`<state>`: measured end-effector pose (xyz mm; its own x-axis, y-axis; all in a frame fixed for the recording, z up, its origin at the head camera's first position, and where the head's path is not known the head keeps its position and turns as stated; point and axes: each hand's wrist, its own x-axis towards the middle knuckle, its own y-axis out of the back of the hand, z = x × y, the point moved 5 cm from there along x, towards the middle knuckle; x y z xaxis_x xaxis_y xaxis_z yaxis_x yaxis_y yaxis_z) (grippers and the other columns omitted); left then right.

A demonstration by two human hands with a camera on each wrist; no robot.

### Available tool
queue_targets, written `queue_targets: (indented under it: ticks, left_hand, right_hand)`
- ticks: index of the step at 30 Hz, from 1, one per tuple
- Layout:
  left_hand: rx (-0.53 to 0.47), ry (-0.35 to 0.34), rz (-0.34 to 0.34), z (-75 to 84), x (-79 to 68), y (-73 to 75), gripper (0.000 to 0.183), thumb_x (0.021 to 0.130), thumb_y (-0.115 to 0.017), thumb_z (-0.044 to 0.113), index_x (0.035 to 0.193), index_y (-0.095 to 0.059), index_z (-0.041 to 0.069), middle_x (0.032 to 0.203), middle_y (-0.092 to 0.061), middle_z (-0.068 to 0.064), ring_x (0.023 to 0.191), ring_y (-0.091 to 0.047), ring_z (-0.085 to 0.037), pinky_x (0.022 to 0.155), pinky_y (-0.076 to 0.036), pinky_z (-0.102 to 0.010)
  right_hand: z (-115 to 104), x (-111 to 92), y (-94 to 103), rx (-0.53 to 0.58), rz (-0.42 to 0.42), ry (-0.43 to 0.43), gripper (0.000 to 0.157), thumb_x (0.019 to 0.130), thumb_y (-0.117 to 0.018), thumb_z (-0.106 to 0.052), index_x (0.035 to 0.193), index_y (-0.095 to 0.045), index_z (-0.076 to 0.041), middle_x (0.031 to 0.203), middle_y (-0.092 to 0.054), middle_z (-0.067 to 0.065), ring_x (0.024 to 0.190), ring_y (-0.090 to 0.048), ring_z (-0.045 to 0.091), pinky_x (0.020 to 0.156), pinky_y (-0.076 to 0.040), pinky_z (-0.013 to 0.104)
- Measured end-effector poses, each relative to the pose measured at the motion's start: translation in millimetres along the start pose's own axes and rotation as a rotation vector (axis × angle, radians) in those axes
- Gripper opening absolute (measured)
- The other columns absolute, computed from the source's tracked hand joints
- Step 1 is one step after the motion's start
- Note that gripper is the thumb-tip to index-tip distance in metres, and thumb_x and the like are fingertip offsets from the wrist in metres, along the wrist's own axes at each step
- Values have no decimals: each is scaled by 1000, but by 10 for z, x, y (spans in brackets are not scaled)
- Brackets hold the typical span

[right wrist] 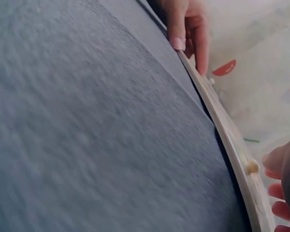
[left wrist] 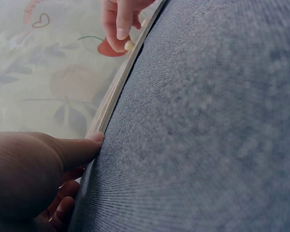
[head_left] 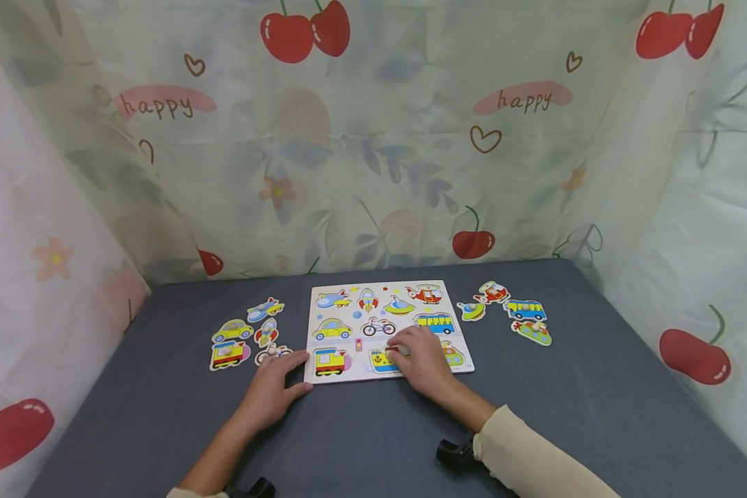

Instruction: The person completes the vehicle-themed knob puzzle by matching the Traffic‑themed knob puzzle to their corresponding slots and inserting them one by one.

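A white wooden puzzle board (head_left: 361,344) with vehicle pictures lies on the dark cloth. My left hand (head_left: 272,393) holds its near-left corner; the thumb (left wrist: 89,146) presses the edge in the left wrist view. Over the board's near edge hovers my right hand (head_left: 425,360), thumb and fingers bent close to a blue-and-yellow ship piece (head_left: 381,361), which they partly cover. In the right wrist view a wooden knob (right wrist: 252,167) shows just beside that thumb, with a small gap between them. The submarine picture (head_left: 453,354) is partly hidden behind this hand.
Left of the board lie loose pieces: a plane (head_left: 265,309), a car (head_left: 232,330), a rocket (head_left: 266,333), a train (head_left: 229,354) and a bicycle (head_left: 268,354). On the right are a helicopter (head_left: 492,292), a UFO (head_left: 472,311), a bus (head_left: 525,309) and a submarine (head_left: 532,333).
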<state>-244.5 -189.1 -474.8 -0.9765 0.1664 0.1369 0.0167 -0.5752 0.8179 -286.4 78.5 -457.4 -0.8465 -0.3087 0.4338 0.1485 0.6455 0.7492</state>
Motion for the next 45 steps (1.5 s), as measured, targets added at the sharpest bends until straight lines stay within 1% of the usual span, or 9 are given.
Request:
queue_targets:
  ticks: [7,13,16,20,26,29,33,39,45]
  left_hand:
    - [-2,-3,4,3,3,2,55,80,-80,17,130,-62,6,134,-58,-10,118,-47,-32,99,-37,-49]
    - [2,-10,4,2,2,-3,55,80,-80,18,130,-62,6,134,-58,-9,119,-47,-32,99,-37,-49]
    - [-1,-11,8,1,2,0,54,80,-80,18,130,-62,6,134,-58,-10,119,-47,-32,100,-37,-49]
    - [-1,-12,11,3,0,8,54,80,-80,18,130,-62,5,134,-58,-10,119,-47,-32,100,-37,-50]
    - [2,-9,4,4,0,4,54,81,-80,18,130,-62,5,134,-58,-10,120,-47,-32,100,-37,-50]
    - [4,-8,2,6,2,2,54,81,-80,18,130,-62,5,134,-58,-10,120,-47,-32,100,-36,-50]
    - [5,-8,0,13,4,4,54,81,-80,18,130,-62,5,134,-58,-11,121,-47,-33,100,-36,-50]
    - [1,-15,9,26,-4,14,53,81,-80,18,129,-62,4,134,-58,-11,120,-47,-33,100,-36,-50]
    - [3,-26,13,46,-15,24,52,81,-80,17,128,-63,5,133,-59,-11,120,-47,-33,100,-36,-50]
  right_hand:
    - [121,92,127,-45,32,-8,13,83,-75,-12,95,-75,-8,97,-68,4,97,-57,28,86,-42,45]
    - [289,156,229,-93,42,-79,16,84,-75,-14,99,-75,-10,103,-68,7,99,-55,27,88,-41,45]
    - [356,177,255,-121,36,-92,17,85,-74,-16,102,-75,-11,104,-67,7,100,-54,27,89,-41,46]
    - [423,190,284,-139,25,-92,20,86,-73,-17,104,-75,-10,106,-67,8,102,-55,29,90,-41,48]
    - [548,209,352,-151,26,-124,21,87,-72,-17,105,-75,-8,107,-66,10,105,-54,31,95,-39,49]
    - [609,211,398,-154,33,-139,21,87,-71,-16,105,-74,-7,108,-66,10,105,-54,32,93,-39,50]
    - [715,218,442,-169,29,-173,21,88,-70,-17,106,-73,-7,109,-65,11,103,-53,31,91,-40,50]
    - [897,235,511,-214,45,-225,22,90,-68,-18,108,-73,-5,112,-63,15,109,-52,34,91,-38,53]
    - [1059,220,557,-268,40,-277,29,92,-66,-19,115,-70,-3,117,-62,17,113,-49,35,91,-38,53]
